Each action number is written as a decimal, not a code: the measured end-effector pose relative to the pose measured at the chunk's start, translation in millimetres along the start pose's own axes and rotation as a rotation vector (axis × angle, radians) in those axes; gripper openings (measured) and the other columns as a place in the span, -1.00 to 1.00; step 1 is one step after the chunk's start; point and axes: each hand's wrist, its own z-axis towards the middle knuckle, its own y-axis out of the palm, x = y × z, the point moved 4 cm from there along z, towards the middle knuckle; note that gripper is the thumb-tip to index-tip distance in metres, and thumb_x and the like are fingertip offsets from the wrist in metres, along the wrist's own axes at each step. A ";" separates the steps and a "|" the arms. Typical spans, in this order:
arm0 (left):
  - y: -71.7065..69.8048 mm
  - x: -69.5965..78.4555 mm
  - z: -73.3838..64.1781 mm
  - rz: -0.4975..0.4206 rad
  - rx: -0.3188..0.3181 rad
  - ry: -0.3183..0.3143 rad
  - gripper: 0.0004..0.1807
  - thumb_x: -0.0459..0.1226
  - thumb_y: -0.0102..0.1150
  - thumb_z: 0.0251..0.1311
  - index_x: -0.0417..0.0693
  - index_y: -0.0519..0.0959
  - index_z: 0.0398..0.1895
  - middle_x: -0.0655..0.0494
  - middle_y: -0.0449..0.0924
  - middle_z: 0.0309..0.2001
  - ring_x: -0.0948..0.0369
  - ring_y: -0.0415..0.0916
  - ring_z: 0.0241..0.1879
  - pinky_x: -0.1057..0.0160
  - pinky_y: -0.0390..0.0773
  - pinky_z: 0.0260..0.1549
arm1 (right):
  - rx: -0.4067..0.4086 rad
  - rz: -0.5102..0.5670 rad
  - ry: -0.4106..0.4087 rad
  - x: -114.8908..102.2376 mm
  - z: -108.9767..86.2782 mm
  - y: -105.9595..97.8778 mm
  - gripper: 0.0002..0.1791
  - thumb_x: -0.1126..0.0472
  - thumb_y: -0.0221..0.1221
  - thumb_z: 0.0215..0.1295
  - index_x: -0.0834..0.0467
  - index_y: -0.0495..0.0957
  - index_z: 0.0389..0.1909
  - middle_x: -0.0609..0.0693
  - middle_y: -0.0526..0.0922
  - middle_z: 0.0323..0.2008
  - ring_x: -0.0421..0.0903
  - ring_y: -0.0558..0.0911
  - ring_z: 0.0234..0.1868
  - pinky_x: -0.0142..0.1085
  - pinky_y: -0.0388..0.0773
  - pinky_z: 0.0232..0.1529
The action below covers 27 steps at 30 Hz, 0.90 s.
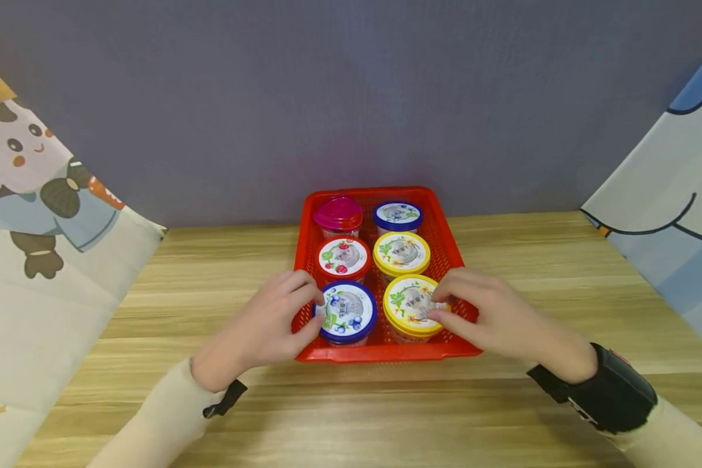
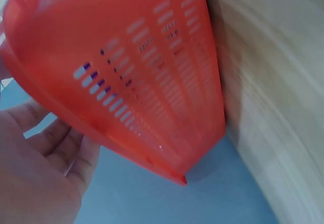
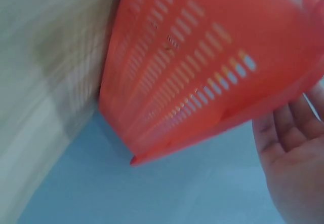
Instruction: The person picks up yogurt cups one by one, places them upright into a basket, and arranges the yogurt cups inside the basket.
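A tub with a blue-rimmed blueberry lid sits at the front left of a red plastic basket. My left hand grips its left edge with thumb and fingers, and in the left wrist view its other fingers lie by the basket rim. At the front right is a tub with a yellow-rimmed lid. My right hand holds its right edge between thumb and fingers. Several right-hand fingers show beside the basket rim in the right wrist view. The undersides of both tubs are hidden.
Behind stand a red-rimmed tub, another yellow-rimmed tub, a blue-rimmed tub and a tub with a pink lid. The basket is on a wooden table, with a grey wall behind.
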 end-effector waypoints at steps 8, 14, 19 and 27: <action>5.3 9.9 -7.8 -0.016 0.042 0.026 -0.81 -0.12 0.33 0.16 -0.01 0.61 -0.31 0.20 0.51 -0.26 0.22 0.41 -0.20 0.13 0.44 -0.15 | -0.025 -0.114 0.032 16.4 24.0 -10.8 -0.70 0.30 0.45 0.12 0.16 0.68 -0.11 -0.05 0.68 -0.11 -0.10 0.60 -0.04 -0.09 0.57 0.00; 7.9 14.5 -12.6 -0.045 0.039 0.027 -0.70 0.04 0.27 0.26 0.02 0.58 -0.29 0.23 0.48 -0.27 0.26 0.37 -0.19 0.17 0.37 -0.13 | -0.050 -0.164 0.063 34.6 45.9 -12.2 -0.78 0.31 0.35 0.25 0.27 0.67 -0.10 0.07 0.68 -0.11 0.05 0.61 -0.02 0.02 0.54 0.05; 9.0 18.9 -14.8 -0.036 0.036 0.033 -0.67 0.10 0.23 0.29 0.04 0.58 -0.27 0.26 0.47 -0.27 0.27 0.37 -0.18 0.21 0.35 -0.16 | -0.106 -0.185 0.137 48.0 60.3 -14.5 -0.76 0.29 0.30 0.32 0.26 0.66 -0.03 0.09 0.67 -0.07 0.07 0.58 0.02 0.05 0.51 0.10; 8.7 20.6 -17.1 -0.052 0.063 0.049 -0.70 0.06 0.28 0.28 0.05 0.58 -0.27 0.28 0.46 -0.27 0.27 0.37 -0.20 0.21 0.35 -0.15 | -0.202 -0.233 0.282 65.7 77.9 -14.2 -0.71 0.27 0.30 0.35 0.28 0.64 0.04 0.15 0.65 0.00 0.12 0.59 0.07 0.08 0.50 0.17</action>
